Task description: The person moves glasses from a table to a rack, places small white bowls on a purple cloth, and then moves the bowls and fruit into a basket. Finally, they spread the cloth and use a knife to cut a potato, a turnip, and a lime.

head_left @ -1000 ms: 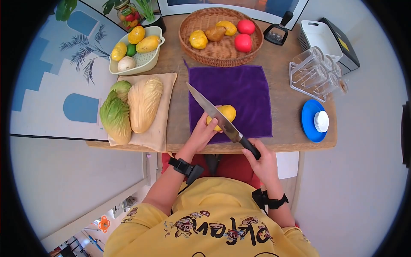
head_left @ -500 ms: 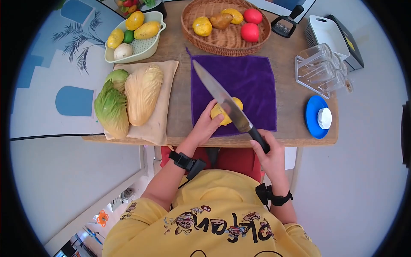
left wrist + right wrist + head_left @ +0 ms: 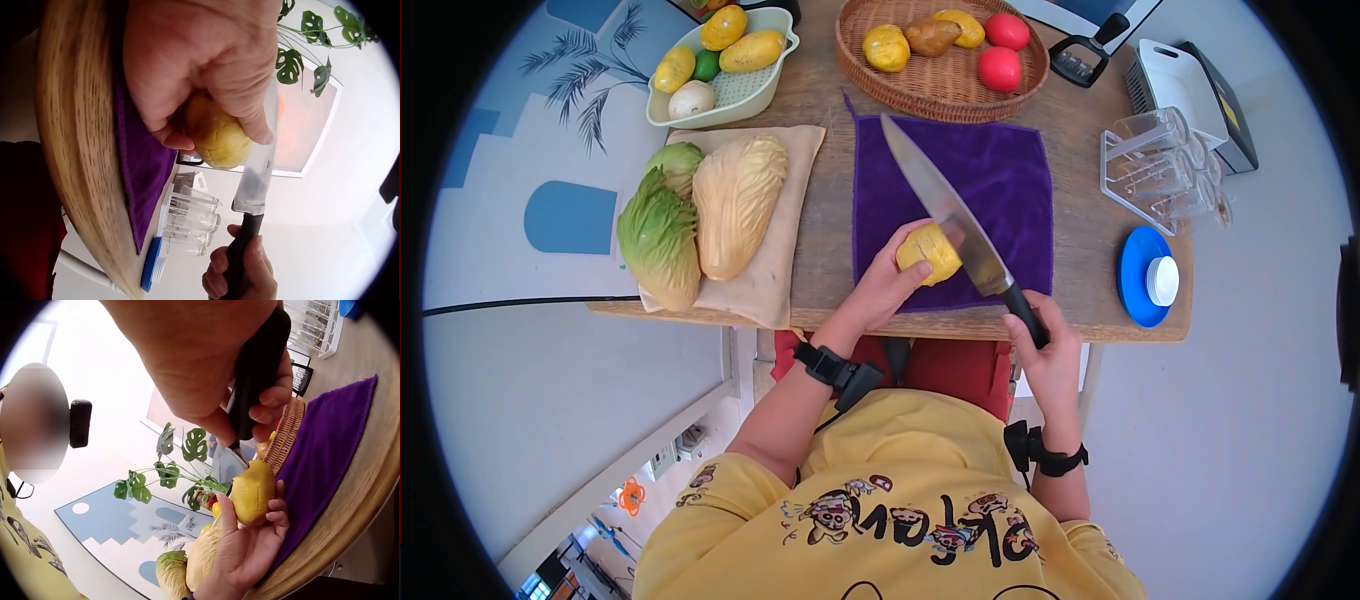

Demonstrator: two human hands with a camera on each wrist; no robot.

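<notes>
My left hand (image 3: 888, 283) holds a rounded yellow fruit (image 3: 924, 256), with the thumb on its near side. It has a lightly creased skin in the left wrist view. My right hand (image 3: 1052, 345) grips the black handle of a long kitchen knife (image 3: 935, 185). The blade slants up and left over a purple cloth (image 3: 1005, 175), overlapping the right side of the fruit in the head view. In the right wrist view, the blade comes down at the top of the fruit (image 3: 252, 494), while the left fingers wrap its underside.
Cabbages (image 3: 740, 210) lie on a beige cloth at left. Behind stand a pale green basket (image 3: 755, 95) of yellow fruits and a wicker basket (image 3: 920, 95) with yellow, brown and red produce. Glasses on a rack (image 3: 1125, 200) and a blue plate (image 3: 1135, 290) are at right.
The head view has tilted, shifting the table. The fruit has turned in my left hand, and the knife has moved toward its right side, still in my right hand.
</notes>
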